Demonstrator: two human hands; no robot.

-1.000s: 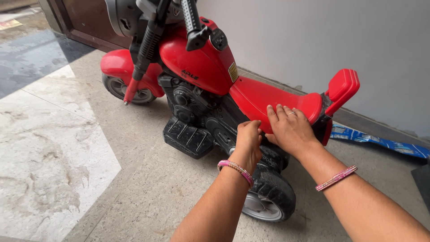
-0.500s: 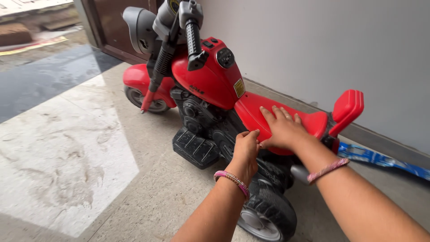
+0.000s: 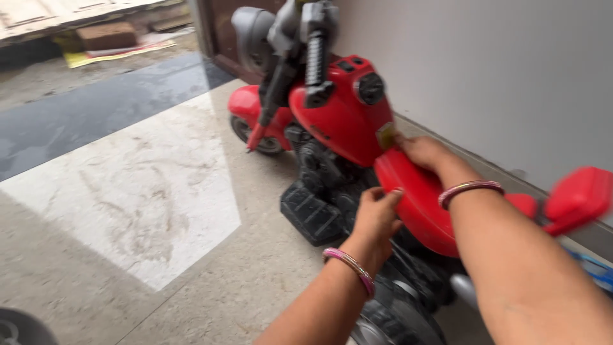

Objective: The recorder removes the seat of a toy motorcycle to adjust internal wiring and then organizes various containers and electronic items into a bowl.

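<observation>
Gripping the seat (image 3: pixel 418 204) edge of a red toy motorbike (image 3: pixel 345 121) with left hand (image 3: pixel 377 214), resting right hand (image 3: pixel 424 153) open near the tank, steadying it for shifting.

Red toy ride-on motorbike (image 3: pixel 345 121) parked close along a grey wall (image 3: pixel 485 70), front wheel (image 3: pixel 255 131) pointing away. Left hand (image 3: pixel 377 214) grips the near edge of the red seat (image 3: pixel 415 204), fingers curled under. Right hand (image 3: pixel 421 152) lies flat at the seat's front end, just behind the tank, touching it. Both wrists carry pink bangles. Black footrest (image 3: pixel 313 214) sits low, just left of the left hand. Red backrest (image 3: pixel 578 195) at the rear, blurred. Grey speckled floor (image 3: pixel 211 287) with a pale patch (image 3: pixel 140 191).
</observation>
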